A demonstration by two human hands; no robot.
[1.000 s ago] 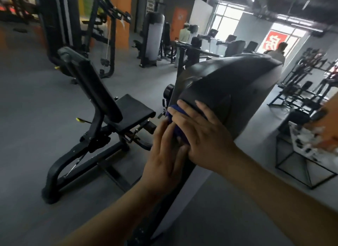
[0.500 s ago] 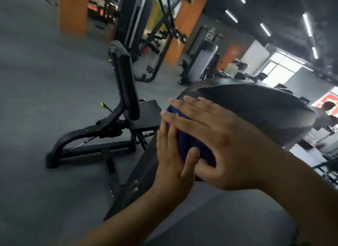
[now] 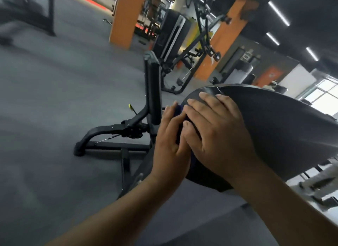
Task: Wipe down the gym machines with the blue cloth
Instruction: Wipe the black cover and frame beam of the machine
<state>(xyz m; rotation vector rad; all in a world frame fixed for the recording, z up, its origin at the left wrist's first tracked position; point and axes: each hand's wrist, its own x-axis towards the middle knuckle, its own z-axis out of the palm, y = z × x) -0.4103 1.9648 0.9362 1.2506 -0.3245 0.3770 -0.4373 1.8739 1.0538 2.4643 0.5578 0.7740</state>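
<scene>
Cloth [image 3: 179, 111]: blue, centre frame, mostly hidden between both hands, against the machine cover [image 3: 274, 128].
Left hand [image 3: 170, 145]: fingers straight, pressing the cloth's side.
Right hand [image 3: 214, 136]: flat, pressing on top.
Wall poster [image 3: 246, 57]: upper right, unreadable.

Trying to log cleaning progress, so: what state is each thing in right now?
blue cloth: bunched, pressed on the machine cover, mostly hidden by both hands
left hand: fingers straight, pressing the cloth
right hand: flat, fingers spread over cloth and cover
machine cover: dark, hands on its near end
bench backrest: upright, untouched
</scene>
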